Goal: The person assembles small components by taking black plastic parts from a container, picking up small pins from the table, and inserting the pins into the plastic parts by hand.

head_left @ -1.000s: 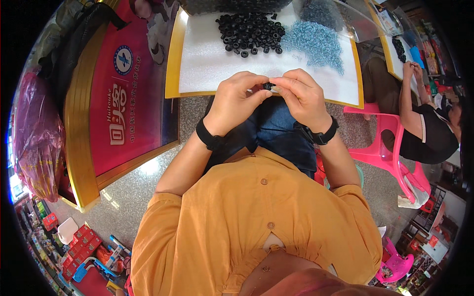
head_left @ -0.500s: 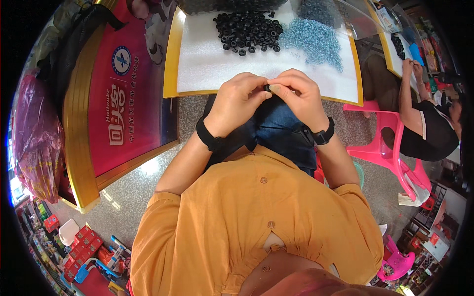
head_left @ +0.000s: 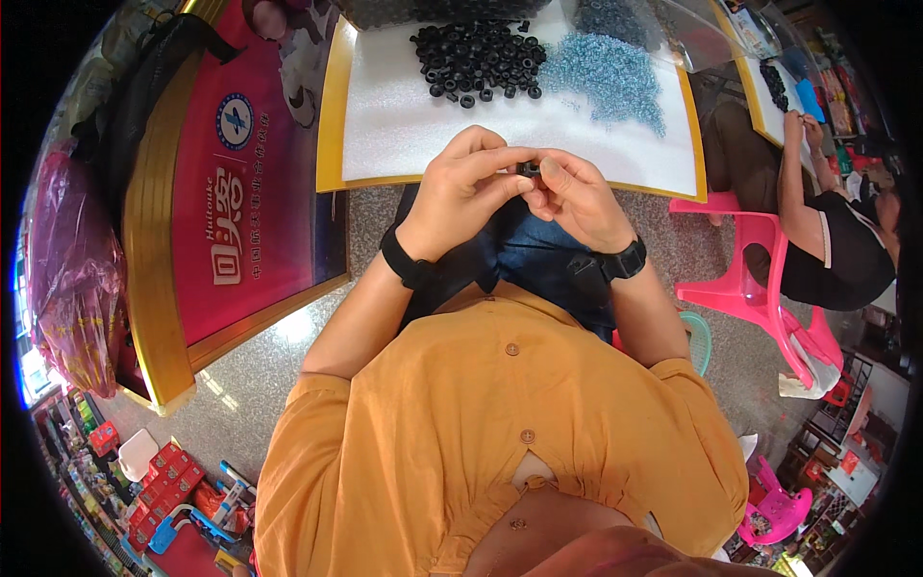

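In front of me, just off the near edge of the table, both hands meet at a small round black plastic piece (head_left: pixel 527 168). It looks like the ring-shaped caps in the pile, though fingers cover much of it. My left hand (head_left: pixel 463 190) pinches it between thumb and fingertips. From the other side, the thumb and fingers of my right hand (head_left: pixel 581 200) close on it too. Beyond my hands, a pile of small black ring-shaped pieces (head_left: pixel 476 60) lies on the white table mat (head_left: pixel 423 144). A spread of tiny clear-blue pieces (head_left: pixel 611 82) lies to its right.
A clear container (head_left: pixel 442 10) of dark pieces stands at the table's far side. To the left is a counter with a pink panel (head_left: pixel 231 192). A pink plastic chair (head_left: pixel 755 260) and a seated co-worker (head_left: pixel 836 250) at another table are on the right.
My right hand has turned and shifted slightly down, its fingers now curled below the black piece. More of the piece shows between my fingertips. My left hand stays nearly in place.
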`<state>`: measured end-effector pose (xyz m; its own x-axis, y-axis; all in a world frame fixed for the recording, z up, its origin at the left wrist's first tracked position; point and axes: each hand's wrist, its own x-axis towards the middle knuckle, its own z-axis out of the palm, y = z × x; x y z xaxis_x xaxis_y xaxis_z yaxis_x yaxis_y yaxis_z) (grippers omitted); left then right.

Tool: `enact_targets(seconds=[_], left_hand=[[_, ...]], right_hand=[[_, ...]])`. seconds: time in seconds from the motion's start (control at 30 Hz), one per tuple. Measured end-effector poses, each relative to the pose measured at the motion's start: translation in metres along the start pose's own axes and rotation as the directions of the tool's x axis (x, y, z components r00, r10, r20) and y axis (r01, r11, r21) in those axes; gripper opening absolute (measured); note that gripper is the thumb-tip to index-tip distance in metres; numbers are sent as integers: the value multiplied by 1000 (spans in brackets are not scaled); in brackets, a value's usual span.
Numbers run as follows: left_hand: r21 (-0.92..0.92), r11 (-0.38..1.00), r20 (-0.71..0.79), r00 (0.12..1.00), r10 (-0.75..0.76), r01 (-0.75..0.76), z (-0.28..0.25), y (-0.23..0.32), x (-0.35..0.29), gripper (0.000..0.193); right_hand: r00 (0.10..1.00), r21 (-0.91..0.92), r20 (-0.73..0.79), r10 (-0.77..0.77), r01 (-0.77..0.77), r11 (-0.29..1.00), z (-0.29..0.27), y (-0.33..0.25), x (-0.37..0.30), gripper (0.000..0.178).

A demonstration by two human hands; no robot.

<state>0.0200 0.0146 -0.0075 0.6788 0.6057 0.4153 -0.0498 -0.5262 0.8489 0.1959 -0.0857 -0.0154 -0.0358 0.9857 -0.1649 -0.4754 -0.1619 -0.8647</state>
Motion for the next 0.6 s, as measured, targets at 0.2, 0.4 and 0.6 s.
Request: enact_targets(seconds=[0.2,0.4,0.6], left_hand=[[-107,993,37,998,43,-39,1,-9,0,31],[-73,987,122,981,150,-142,-4,-12,3,32],[-128,990,140,987,78,-60,-1,-3,0,32]], right_hand=[[998,33,-13,-65,65,997,16,11,-3,41],[998,39,36,-58,57,998,11,15,-8,43],[993,192,103,-57,37,981,11,6,-11,45]])
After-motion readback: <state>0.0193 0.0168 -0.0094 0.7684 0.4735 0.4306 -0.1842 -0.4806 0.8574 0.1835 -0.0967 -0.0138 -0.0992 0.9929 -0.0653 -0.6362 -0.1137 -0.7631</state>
